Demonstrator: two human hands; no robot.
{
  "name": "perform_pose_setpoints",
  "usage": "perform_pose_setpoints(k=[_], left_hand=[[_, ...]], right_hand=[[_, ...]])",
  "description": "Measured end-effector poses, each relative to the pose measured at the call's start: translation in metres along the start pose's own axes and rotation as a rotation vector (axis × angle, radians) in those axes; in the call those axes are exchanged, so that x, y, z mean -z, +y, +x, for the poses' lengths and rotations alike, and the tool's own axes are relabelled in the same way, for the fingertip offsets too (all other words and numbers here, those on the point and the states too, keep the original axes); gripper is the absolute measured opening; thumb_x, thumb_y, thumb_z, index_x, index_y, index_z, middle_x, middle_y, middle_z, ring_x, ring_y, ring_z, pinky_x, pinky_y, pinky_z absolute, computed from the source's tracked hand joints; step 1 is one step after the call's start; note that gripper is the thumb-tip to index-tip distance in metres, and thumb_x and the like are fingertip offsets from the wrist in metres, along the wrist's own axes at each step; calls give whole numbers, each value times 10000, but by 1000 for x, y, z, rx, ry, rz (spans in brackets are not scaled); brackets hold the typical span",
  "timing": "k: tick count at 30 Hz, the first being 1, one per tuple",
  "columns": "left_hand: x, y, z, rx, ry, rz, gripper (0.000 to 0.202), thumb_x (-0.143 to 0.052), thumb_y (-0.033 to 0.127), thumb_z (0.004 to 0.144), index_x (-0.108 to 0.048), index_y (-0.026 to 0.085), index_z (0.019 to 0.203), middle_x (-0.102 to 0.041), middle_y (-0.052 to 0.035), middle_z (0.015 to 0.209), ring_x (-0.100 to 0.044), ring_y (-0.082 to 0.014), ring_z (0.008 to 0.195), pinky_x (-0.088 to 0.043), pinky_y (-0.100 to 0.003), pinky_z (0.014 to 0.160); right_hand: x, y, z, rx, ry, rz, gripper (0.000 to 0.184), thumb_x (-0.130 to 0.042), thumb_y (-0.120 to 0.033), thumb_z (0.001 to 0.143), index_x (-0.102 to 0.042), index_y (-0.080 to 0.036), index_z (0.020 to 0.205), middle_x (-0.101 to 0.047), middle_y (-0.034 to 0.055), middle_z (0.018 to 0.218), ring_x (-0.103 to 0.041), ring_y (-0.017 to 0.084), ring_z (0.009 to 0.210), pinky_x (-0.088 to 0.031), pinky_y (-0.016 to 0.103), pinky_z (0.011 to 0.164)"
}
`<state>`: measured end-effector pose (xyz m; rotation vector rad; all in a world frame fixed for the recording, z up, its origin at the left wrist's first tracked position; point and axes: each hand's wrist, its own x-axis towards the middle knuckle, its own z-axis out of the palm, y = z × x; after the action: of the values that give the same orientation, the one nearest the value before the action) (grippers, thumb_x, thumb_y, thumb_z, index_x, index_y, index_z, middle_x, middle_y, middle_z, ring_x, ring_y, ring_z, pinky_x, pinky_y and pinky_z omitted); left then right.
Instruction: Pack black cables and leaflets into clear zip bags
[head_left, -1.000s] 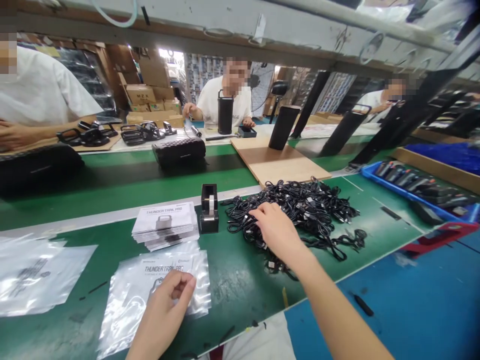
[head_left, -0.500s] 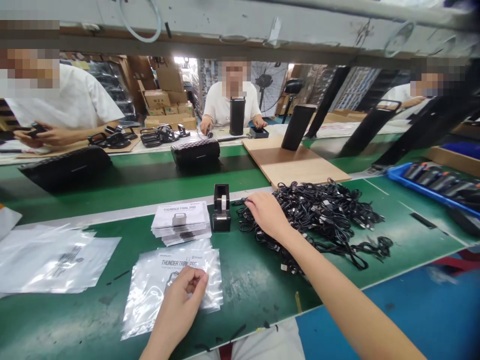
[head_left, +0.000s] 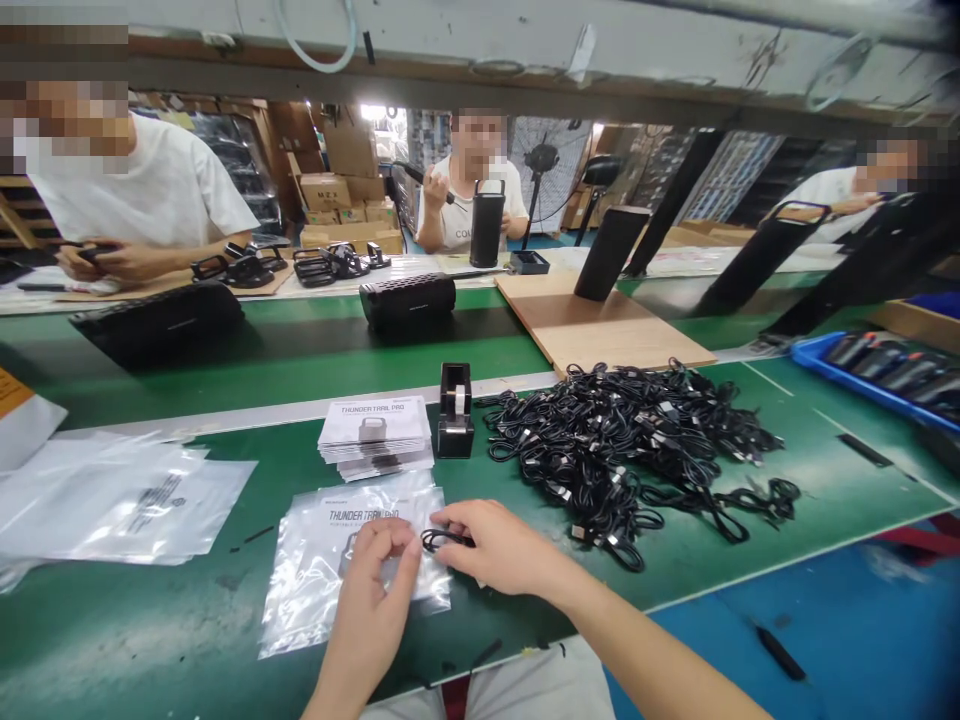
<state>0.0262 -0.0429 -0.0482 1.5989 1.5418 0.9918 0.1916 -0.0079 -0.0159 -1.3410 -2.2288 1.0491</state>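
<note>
My right hand is closed on a coiled black cable, its loop poking out past thumb and forefinger. Beside it my left hand has curled fingers, pinching at a clear plastic bag. Inside that bag lies a printed booklet marked THUNDER TRAIL PRO. The cable's loop is over the bag's right side, close to my left fingertips. A heap of black cables spreads to the right. Behind the bag stand a stack of booklets and a black tape dispenser.
More plastic bags lie at left. Across the bench are black speakers, a wooden board and a blue tray at far right. People work opposite. An overhead beam spans the top.
My right hand has come from the cable heap leftward to the bag, bringing a cable. My left hand stays at the bag. The person opposite has raised a hand with a dark tool.
</note>
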Motion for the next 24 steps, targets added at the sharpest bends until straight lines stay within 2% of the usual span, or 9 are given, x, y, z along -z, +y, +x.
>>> perform_pose_setpoints(k=[3, 5, 9, 12, 16, 18, 20, 22, 24], left_hand=[[-3, 0, -4, 3, -12, 11, 233, -464, 414, 803, -576, 219, 742, -512, -68, 986, -481, -240, 1015, -380, -397, 887], [-4, -1, -6, 3, -10, -5, 240, -465, 424, 801, -582, 220, 754, -500, -72, 1006, -478, -239, 1022, -381, -400, 894], [-4, 0, -6, -5, 16, -42, 232, -476, 414, 800, -590, 215, 760, -493, -71, 1019, -483, -231, 1027, -397, -376, 892], [-4, 3, -7, -12, 40, -40, 222, -487, 404, 796, -598, 215, 762, -497, -68, 1018, -493, -230, 1025, -409, -368, 884], [-5, 10, -8, -17, 80, -14, 208, -484, 391, 801, -599, 220, 776, -478, -72, 1045, -474, -238, 1047, -400, -397, 894], [-4, 14, -5, -33, 101, -22, 201, -486, 389, 801, -596, 221, 782, -465, -70, 1055, -463, -238, 1054, -392, -400, 900], [0, 18, 0, -48, 134, -44, 199, -492, 395, 795, -591, 224, 782, -466, -63, 1047, -463, -236, 1049, -384, -401, 904], [7, 22, 7, -53, 188, -69, 213, -492, 416, 787, -582, 224, 777, -471, -59, 1049, -464, -242, 1044, -363, -420, 917], [16, 26, 14, -48, 224, -93, 246, -493, 452, 772, -577, 221, 758, -472, -62, 1062, -459, -256, 1049, -348, -443, 921]], right_hand=[[2, -3, 6, -25, 1, 136, 209, -519, -216, 749, -665, -170, 892, -645, 1, 720, -537, 126, 653, -349, 194, 565], [2, -4, 9, -27, -47, 201, 192, -508, -180, 734, -664, -156, 843, -641, -4, 716, -528, 118, 645, -359, 187, 555], [0, -1, 11, -52, -159, 558, 359, -529, -102, 665, -596, -147, 1015, -654, 19, 900, -582, 137, 787, -436, 192, 627], [-7, 0, 14, -117, -131, 782, 399, -533, -95, 658, -576, -132, 1053, -647, 51, 952, -594, 167, 885, -464, 237, 705], [-20, -6, 17, -156, 172, 469, 185, -501, -107, 710, -617, -148, 848, -646, 20, 735, -596, 141, 656, -446, 237, 622], [-22, -13, 16, -138, 273, 294, 105, -515, -104, 716, -600, -165, 711, -611, -2, 641, -560, 137, 616, -409, 238, 612], [-18, -20, 15, -61, 272, 188, 198, -477, -160, 792, -565, -171, 615, -577, -6, 599, -528, 136, 623, -381, 239, 615], [-8, -28, 13, 70, 231, 103, 335, -365, -234, 886, -559, -174, 619, -579, 0, 639, -519, 130, 676, -376, 235, 647], [4, -37, 15, 200, 176, 72, 290, -406, -304, 886, -581, -181, 690, -601, -2, 728, -520, 128, 777, -373, 234, 726]])
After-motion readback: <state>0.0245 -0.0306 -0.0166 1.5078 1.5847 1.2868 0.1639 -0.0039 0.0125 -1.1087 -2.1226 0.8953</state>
